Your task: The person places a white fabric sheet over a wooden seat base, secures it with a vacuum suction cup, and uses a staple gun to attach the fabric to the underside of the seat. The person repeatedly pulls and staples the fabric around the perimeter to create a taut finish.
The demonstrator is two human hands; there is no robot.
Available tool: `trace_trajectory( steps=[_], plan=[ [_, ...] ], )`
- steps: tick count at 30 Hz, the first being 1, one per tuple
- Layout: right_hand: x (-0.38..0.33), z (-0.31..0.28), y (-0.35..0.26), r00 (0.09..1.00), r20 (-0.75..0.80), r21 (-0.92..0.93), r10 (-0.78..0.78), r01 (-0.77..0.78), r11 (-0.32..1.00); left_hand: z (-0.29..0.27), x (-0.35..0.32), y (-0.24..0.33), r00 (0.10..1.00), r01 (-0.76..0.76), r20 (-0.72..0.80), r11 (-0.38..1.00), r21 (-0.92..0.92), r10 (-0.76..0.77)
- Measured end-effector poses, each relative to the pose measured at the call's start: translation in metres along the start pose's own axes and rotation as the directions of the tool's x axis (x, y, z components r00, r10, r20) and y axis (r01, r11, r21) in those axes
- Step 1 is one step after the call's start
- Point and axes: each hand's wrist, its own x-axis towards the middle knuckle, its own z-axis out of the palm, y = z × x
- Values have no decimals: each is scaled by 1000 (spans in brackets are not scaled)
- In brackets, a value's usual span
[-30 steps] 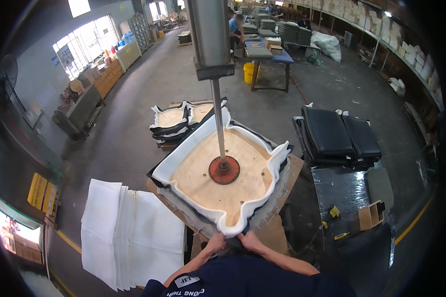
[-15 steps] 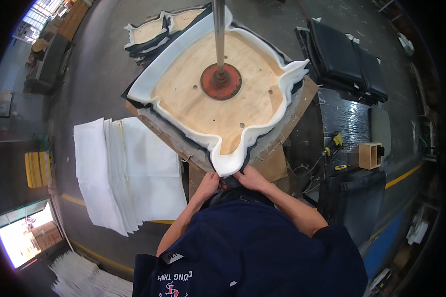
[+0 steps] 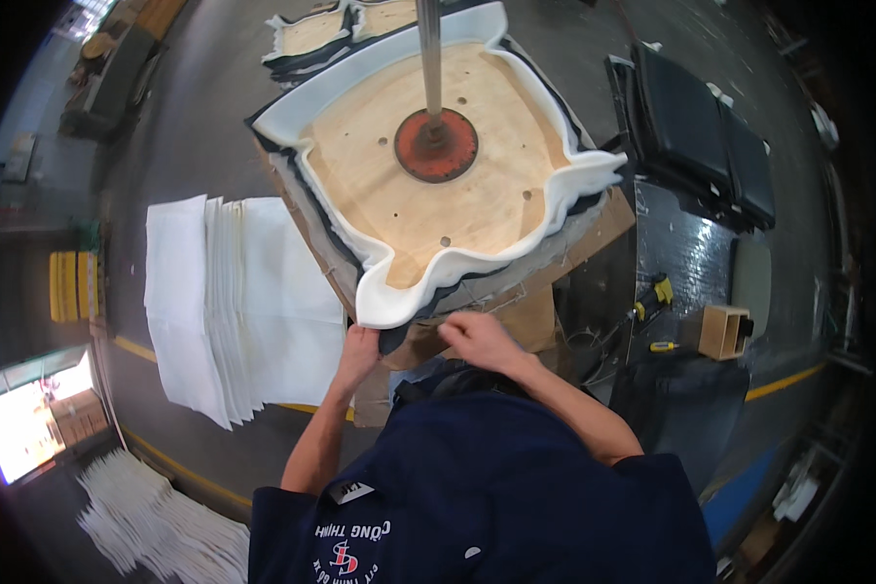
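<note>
In front of me is a plywood seat panel (image 3: 341, 185), framed by upturned white padding (image 3: 389, 307) with dark cover fabric (image 3: 396, 337) showing below it. A round red clamp disc (image 3: 436, 146) on a metal rod presses on the panel's middle. My left hand (image 3: 362, 352) is closed on the dark cover fabric at the near corner, just under the padding's tip. To its right, my right hand (image 3: 479, 341) has its fingers curled near the panel's front edge. Whether anything is inside those fingers is hidden.
White padding sheets (image 3: 177, 302) are stacked at left, with another pile (image 3: 156, 526) lower down. Right of me, a plastic-wrapped surface carries a yellow-black power tool (image 3: 655, 297), a screwdriver (image 3: 664, 346) and a small wooden box (image 3: 723, 332). Black upholstered cushions (image 3: 686, 122) lie beyond.
The panel has turned, swinging its near corner left. My left hand has moved left with that corner, while my right hand has come away from it.
</note>
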Motion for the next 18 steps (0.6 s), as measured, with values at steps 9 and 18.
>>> trace_trajectory(
  steps=[9, 18],
  plan=[
    [21, -56, 6, 880, -110, -386, -462, 391, 836, -33, -6, 135, 876, -197, -292, 836, 511, 385],
    [45, -42, 18, 933, -38, -543, -358, 281, 791, 45, 66, 118, 906, -345, 80, 615, 709, 416]
  ],
)
